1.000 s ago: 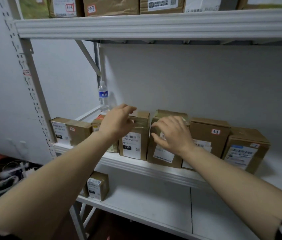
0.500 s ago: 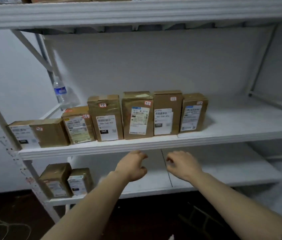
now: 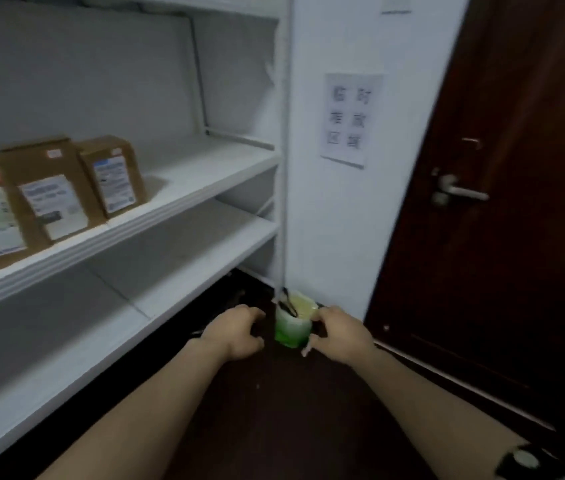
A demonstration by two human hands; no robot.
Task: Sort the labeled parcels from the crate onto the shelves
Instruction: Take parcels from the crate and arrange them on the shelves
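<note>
White shelving (image 3: 118, 233) runs along the left of a small room, with a white wall, a paper notice (image 3: 348, 119) and a dark brown door (image 3: 516, 237) to the right. Fingers of the left hand (image 3: 236, 336) and the right hand (image 3: 340, 336) are loosely curled and a little apart, pinching nothing. Both hands hang empty over the dark floor (image 3: 274, 410), one on each side of a green-and-white tub (image 3: 293, 323) at the foot of the shelf post. Whether the right fingertips touch the tub cannot be told; it looks to lie beyond them.

Further out, three parcels (image 3: 49, 195) stand on the left part of the middle shelf, close side by side and well apart from the hands. Each is upright on a short end, its long axis vertical and its labelled face turned out to the room. The crate is out of view.

The parcels look like small taped cardboard boxes, probably light, stiff at the edges and a bit slick where the tape runs. A sound hold would be a palm on each of two opposite side faces, or one hand across the top, with the label kept facing out.
</note>
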